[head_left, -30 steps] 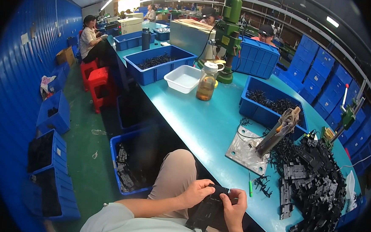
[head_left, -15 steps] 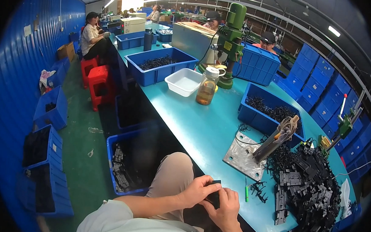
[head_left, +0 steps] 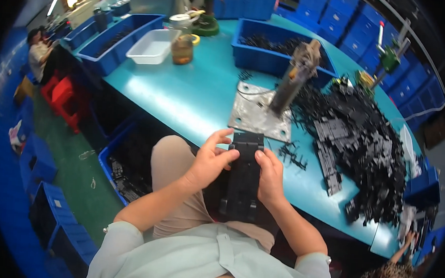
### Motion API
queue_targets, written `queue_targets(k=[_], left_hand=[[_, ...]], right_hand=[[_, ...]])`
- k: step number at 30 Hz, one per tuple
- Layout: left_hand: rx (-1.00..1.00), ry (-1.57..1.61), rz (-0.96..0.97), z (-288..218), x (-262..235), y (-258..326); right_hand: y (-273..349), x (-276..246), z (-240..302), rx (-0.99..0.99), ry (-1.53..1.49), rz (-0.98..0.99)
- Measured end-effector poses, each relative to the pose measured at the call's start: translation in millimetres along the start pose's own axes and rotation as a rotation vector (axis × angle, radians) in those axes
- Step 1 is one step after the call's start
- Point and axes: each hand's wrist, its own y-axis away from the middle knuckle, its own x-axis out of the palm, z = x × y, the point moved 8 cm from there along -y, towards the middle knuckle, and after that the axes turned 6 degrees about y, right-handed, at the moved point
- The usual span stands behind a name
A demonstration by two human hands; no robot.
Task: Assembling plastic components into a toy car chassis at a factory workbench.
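Observation:
Both hands grip a long black plastic part (head_left: pixel 244 177) above my lap, at the near edge of the teal table (head_left: pixel 199 94). My left hand (head_left: pixel 208 161) clasps its left side with the thumb across the top. Along its right edge lies my right hand (head_left: pixel 270 176), fingers wrapped round. Just beyond the part stands a metal fixture: a grey base plate (head_left: pixel 257 115) with a tilted post (head_left: pixel 295 77). A large heap of black plastic parts (head_left: pixel 364 147) covers the table to the right.
A blue bin of black parts (head_left: pixel 273 53) sits behind the fixture. Further back are a white tray (head_left: pixel 152 45), a jar (head_left: pixel 181 39) and a green press (head_left: pixel 205 10). A blue floor bin (head_left: pixel 124 168) stands by my left knee. A seated person (head_left: pixel 37 51) is at far left.
My view has tilted down and closer to the table. Both hands have raised the black part from my lap toward the table edge.

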Motion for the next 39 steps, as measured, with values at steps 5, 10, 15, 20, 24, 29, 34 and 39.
queue_targets(k=[5, 10, 15, 20, 24, 29, 34, 39], left_hand=[[-0.418, 0.342, 0.306, 34, 22, -22], [-0.45, 0.317, 0.312, 36, 20, -45], [-0.496, 0.285, 0.327, 41, 28, -68], [-0.489, 0.357, 0.333, 37, 42, -95], [-0.512, 0.441, 0.302, 40, 45, -105], [-0.453, 0.465, 0.362, 41, 55, -110], [-0.429, 0.447, 0.373, 35, 55, -112], [-0.447, 0.489, 0.341, 32, 57, -112]], right_hand=[[-5, -18, 1, 0.067, -0.042, -0.027], [-20, -41, 11, 0.107, 0.222, -0.017], [-39, -55, 14, 0.2, 0.189, 0.039], [-57, -61, 21, 0.176, 0.154, 0.039], [-61, -58, 27, 0.148, 0.142, 0.009], [-61, -69, 35, -0.035, 0.191, -0.088], [-58, -65, 36, -0.018, 0.175, -0.074], [-59, -64, 36, -0.033, 0.147, -0.061]])
